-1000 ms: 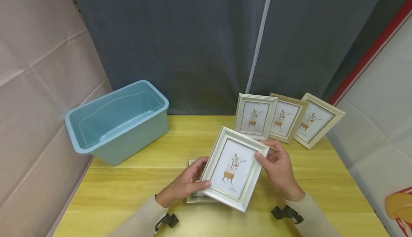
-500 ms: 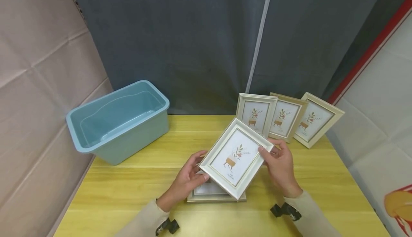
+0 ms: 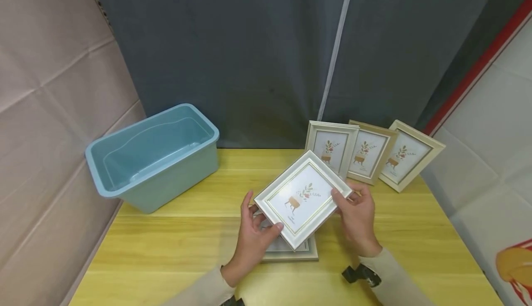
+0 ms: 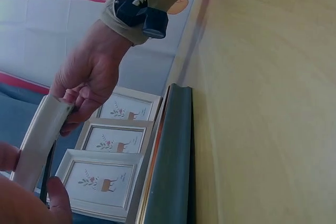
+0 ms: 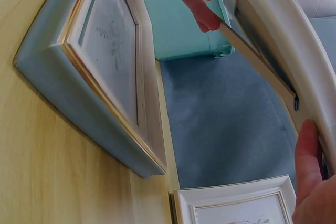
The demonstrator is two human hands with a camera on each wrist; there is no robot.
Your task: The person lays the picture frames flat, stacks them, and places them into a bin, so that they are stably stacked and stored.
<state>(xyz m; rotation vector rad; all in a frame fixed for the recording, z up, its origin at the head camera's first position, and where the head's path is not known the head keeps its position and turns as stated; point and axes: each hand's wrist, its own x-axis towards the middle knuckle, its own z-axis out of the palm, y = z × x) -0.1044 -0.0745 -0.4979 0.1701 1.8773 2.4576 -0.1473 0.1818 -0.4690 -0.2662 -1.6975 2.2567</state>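
Observation:
Both hands hold a white picture frame (image 3: 303, 200) with a gold inner line, tilted above the table. My left hand (image 3: 250, 246) pinches its lower left side, thumb on the front. My right hand (image 3: 358, 218) grips the right corner, thumb on the front border and fingers behind. In the right wrist view, a support leg (image 5: 260, 66) stands out from the held frame's back, and left fingers (image 5: 202, 14) touch its end. Another picture frame (image 3: 291, 255) lies flat on the table below, mostly covered by the held one and my left hand.
A blue-green plastic bin (image 3: 166, 177) stands at the back left. Three frames stand in a row at the back right: a white frame (image 3: 351, 151), a tan frame (image 3: 385, 156) and a cream frame (image 3: 424, 160). A grey curtain (image 3: 228, 57) hangs behind the wooden table (image 3: 166, 255).
The held frame has turned clockwise and its lower corner has risen, uncovering more of the flat frame's right end. My left hand has shifted right and turned more upright; the right hand barely moved.

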